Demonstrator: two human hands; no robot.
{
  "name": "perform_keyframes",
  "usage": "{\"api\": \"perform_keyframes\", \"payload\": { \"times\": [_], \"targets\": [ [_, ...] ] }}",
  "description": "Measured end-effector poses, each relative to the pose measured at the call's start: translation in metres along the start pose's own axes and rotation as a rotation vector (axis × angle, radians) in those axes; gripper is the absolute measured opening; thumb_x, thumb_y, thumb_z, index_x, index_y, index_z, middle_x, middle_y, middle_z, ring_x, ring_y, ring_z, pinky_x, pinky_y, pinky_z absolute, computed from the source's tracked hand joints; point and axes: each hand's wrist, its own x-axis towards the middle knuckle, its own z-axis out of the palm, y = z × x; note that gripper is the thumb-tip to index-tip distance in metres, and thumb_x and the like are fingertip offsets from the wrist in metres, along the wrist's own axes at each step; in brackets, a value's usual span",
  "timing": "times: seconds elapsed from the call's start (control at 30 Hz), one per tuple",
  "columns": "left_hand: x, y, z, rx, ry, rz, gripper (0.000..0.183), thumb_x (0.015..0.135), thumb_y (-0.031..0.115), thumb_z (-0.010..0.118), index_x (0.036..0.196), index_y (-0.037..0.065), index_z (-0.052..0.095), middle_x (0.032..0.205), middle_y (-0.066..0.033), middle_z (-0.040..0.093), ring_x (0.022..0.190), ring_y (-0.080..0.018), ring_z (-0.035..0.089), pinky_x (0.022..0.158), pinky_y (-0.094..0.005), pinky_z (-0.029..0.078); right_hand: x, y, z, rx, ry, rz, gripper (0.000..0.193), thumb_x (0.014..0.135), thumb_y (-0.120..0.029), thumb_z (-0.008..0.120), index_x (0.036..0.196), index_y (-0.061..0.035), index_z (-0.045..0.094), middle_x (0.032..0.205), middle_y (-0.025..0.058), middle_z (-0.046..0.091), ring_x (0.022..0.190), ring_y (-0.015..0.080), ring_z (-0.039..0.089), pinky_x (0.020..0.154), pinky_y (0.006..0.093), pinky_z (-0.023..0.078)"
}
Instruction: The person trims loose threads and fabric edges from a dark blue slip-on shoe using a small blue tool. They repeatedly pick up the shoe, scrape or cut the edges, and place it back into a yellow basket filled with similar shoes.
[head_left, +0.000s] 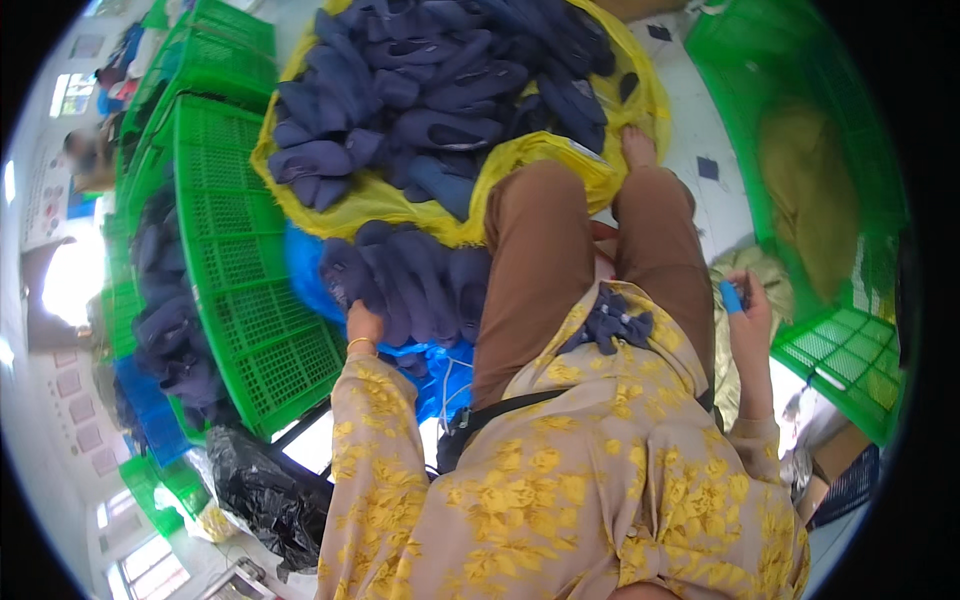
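Observation:
My left hand (364, 326), with a bracelet at the wrist, is closed on the lower end of a navy slipper-shaped piece (344, 270), the leftmost in a row of similar pieces (415, 275) lying over a blue plastic bag (440, 380). Off to the right of my knee, my right hand (752, 308) is raised with bent fingers, one wrapped in a blue finger cover. Its fingertips come together around something small and dark that I cannot make out. On my lap rests a little bunch of dark scraps (612, 322).
A yellow sack (375, 220) full of navy slipper-shaped pieces stands in front of my knees. Green plastic crates (255, 300) line the left, beside a black plastic bag (265, 490). Another green crate (720, 60) at right holds an olive sack (808, 190).

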Motion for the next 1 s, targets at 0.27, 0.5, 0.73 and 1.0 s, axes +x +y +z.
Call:
{"api": "perform_keyframes", "payload": {
  "times": [0.27,0.5,0.73,1.0],
  "targets": [
    [-0.007,0.016,-0.048,0.161,0.073,0.192,0.031,0.076,0.033,0.074,0.093,0.007,0.073,0.092,-0.0209,0.07,0.088,-0.0424,0.066,0.082,-0.0489,0.053,-0.012,-0.062,0.031,-0.148,-0.309,-0.201,0.019,0.084,-0.003,0.062,0.102,-0.0078,0.063,0.086,0.0052,0.065,0.075,0.0165,0.061,0.063,0.0298,0.047],
    [-0.065,0.124,-0.15,-0.551,0.272,0.411,0.032,0.093,0.02,0.065,0.073,0.002,0.048,0.063,-0.0046,0.044,0.059,-0.013,0.039,0.054,-0.0296,0.036,-0.015,-0.064,0.049,-0.672,-0.692,-0.426,0.024,0.073,-0.006,0.063,0.097,-0.0043,0.062,0.09,0.0124,0.063,0.081,0.034,0.065,0.068,0.0434,0.051],
    [-0.147,0.264,-0.19,-1.093,0.167,0.651,0.03,0.095,0.009,0.062,0.073,0.007,0.042,0.071,0.0072,0.034,0.067,-0.0022,0.03,0.054,-0.0204,0.028,-0.022,-0.048,0.03,-0.38,-0.59,-0.403,0.018,0.076,-0.012,0.064,0.091,-0.0032,0.06,0.085,0.0135,0.062,0.078,0.035,0.063,0.067,0.0429,0.05],
    [-0.205,0.358,-0.148,-0.969,-0.383,0.777,0.014,0.09,0.009,0.064,0.093,-0.004,0.058,0.079,-0.0078,0.059,0.07,-0.011,0.054,0.067,-0.0278,0.047,-0.029,-0.047,-0.034,0.451,-0.574,0.157,0.005,0.083,-0.006,0.065,0.087,-0.0025,0.062,0.077,-0.0031,0.057,0.065,0.0044,0.051,0.059,0.0229,0.043]
  ]
}}
